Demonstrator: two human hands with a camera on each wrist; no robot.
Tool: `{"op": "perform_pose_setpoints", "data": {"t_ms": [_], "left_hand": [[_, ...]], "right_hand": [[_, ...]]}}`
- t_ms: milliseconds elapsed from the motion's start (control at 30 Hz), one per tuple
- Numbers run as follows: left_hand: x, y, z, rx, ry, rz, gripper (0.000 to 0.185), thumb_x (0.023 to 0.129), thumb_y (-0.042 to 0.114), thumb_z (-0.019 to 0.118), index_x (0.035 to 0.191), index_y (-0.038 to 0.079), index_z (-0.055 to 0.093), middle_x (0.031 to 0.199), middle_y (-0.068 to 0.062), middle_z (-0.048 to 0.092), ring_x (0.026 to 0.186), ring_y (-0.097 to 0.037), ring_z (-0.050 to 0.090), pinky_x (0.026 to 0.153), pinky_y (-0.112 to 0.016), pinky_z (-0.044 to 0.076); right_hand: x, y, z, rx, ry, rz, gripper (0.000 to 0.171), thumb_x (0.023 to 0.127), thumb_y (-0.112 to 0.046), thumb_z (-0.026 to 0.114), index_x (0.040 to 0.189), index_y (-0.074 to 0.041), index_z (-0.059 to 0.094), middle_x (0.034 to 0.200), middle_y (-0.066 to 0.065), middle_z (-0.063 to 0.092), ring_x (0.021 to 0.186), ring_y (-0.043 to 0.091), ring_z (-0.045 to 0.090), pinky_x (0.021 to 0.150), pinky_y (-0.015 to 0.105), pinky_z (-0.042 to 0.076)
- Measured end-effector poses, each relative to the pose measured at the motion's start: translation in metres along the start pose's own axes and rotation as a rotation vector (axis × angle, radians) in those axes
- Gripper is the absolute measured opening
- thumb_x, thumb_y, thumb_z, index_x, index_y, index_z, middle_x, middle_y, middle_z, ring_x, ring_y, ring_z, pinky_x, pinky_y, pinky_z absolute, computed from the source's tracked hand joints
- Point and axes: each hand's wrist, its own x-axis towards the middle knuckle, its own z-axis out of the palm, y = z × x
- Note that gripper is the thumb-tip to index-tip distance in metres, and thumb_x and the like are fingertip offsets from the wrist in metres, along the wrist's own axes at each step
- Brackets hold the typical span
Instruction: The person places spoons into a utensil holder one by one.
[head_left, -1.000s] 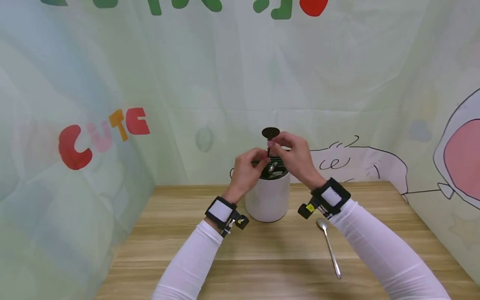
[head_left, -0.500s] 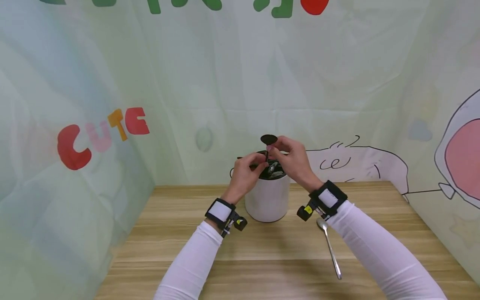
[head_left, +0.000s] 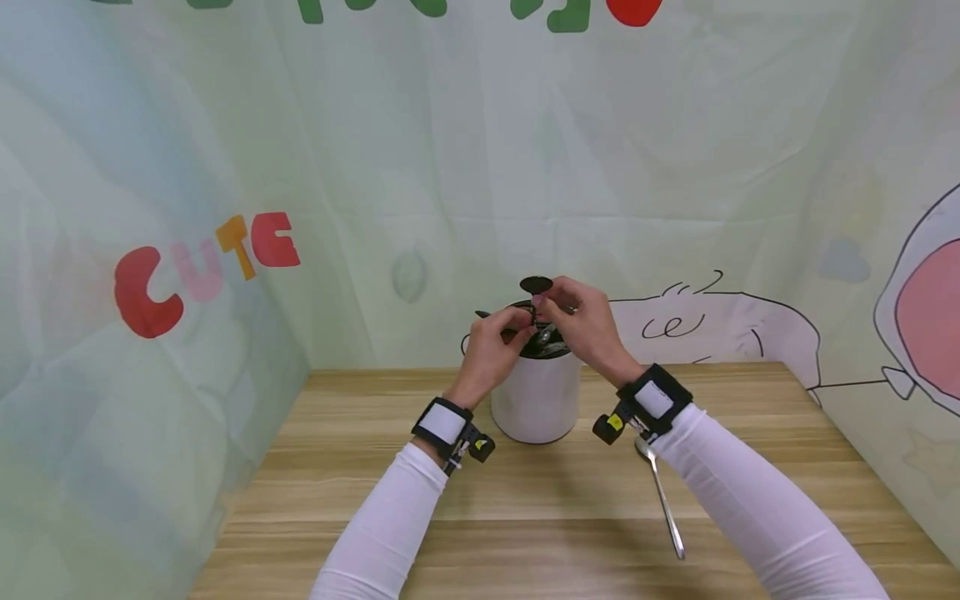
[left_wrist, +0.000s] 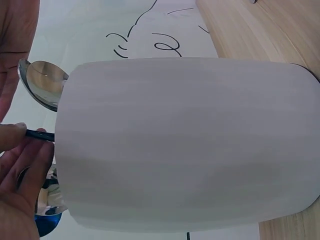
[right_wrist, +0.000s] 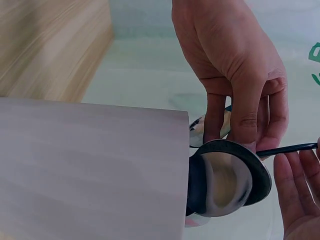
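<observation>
In the head view a dark spoon (head_left: 536, 285) stands bowl-up over the mouth of a white cylindrical container (head_left: 535, 404). My right hand (head_left: 589, 327) pinches its neck just under the bowl. Lower down, close over the rim, my left hand (head_left: 489, 348) pinches the thin dark handle (left_wrist: 40, 135) between thumb and fingers. Several other spoons share the container; a shiny spoon bowl (right_wrist: 226, 181) juts from the rim in the right wrist view, and a blue-edged one (left_wrist: 48, 225) sits below the left fingers in the left wrist view. The lower end of the held handle is hidden.
A silver spoon (head_left: 663, 504) lies on the wooden table (head_left: 517, 533), right of the container and beside the right forearm. Behind the table's back edge hangs a pale printed cloth (head_left: 450, 167), with more cloth along both sides.
My right hand and the dark spoon have come down a little toward the container. The left hand has dropped slightly at the rim. The container and the spoon on the table stay put.
</observation>
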Motion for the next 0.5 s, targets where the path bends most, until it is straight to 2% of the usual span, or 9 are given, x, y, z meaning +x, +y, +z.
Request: {"op": "perform_pose_setpoints", "data": {"t_ms": [167, 333, 500], "left_hand": [[-0.0011, -0.0018, -0.0001, -0.010, 0.005, 0.030, 0.016, 0.091, 0.005, 0.067, 0.106, 0.005, 0.069, 0.103, -0.011, 0.073, 0.095, -0.021, 0.071, 0.081, -0.032, 0.059], [-0.0027, -0.0047, 0.0021, -0.034, 0.012, 0.055, 0.024, 0.088, 0.000, 0.067, 0.111, 0.005, 0.067, 0.108, -0.011, 0.071, 0.099, -0.021, 0.070, 0.085, -0.030, 0.058], [-0.0037, -0.0040, 0.0052, -0.074, -0.002, 0.055, 0.039, 0.087, -0.005, 0.066, 0.124, 0.004, 0.058, 0.122, -0.013, 0.065, 0.114, -0.025, 0.066, 0.095, -0.029, 0.054]], "right_hand": [[-0.0018, 0.0041, 0.0026, -0.029, -0.009, -0.020, 0.011, 0.098, -0.015, 0.060, 0.100, -0.009, 0.069, 0.096, 0.010, 0.075, 0.085, 0.021, 0.072, 0.077, 0.033, 0.058], [-0.0049, 0.0076, 0.0039, -0.046, -0.016, 0.001, 0.010, 0.097, -0.013, 0.060, 0.101, -0.008, 0.068, 0.096, 0.010, 0.075, 0.086, 0.021, 0.072, 0.079, 0.037, 0.058], [-0.0055, 0.0093, 0.0047, -0.039, -0.013, 0.010, 0.010, 0.096, -0.011, 0.061, 0.102, -0.007, 0.069, 0.094, 0.012, 0.075, 0.085, 0.022, 0.073, 0.080, 0.038, 0.059]]}}
